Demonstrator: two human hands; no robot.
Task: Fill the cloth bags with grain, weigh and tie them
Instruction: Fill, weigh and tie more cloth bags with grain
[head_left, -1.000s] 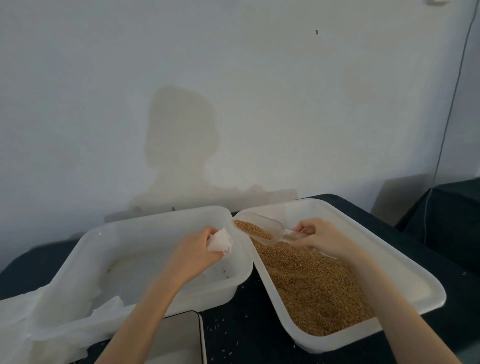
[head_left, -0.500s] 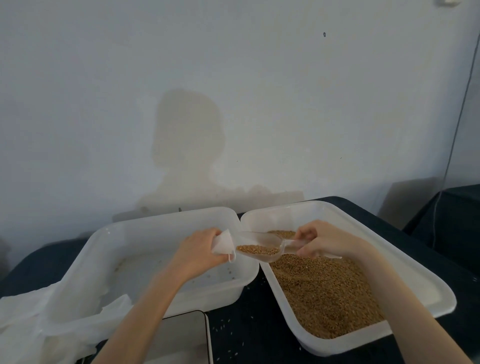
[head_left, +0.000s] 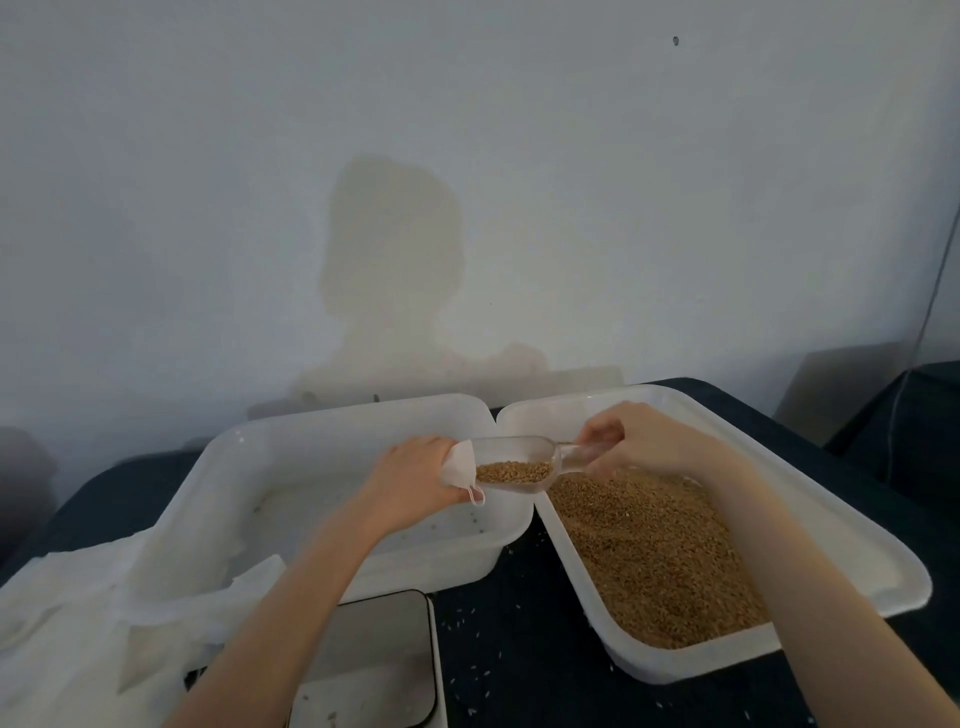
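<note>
scoop (head_left: 519, 465) has slid right up to the bag (head_left: 460, 464) mouth now, grain (head_left: 513, 472) inside; left hand (head_left: 410, 475) pinches the bag, right hand (head_left: 644, 441) grips the scoop handle.

Two tub rims (head_left: 511, 423) touching mid-table, scale (head_left: 374, 660) blocking near edge

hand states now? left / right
Left hand: grips the small white cloth bag at its mouth.
Right hand: holds the clear scoop by its handle, grain inside.
</note>
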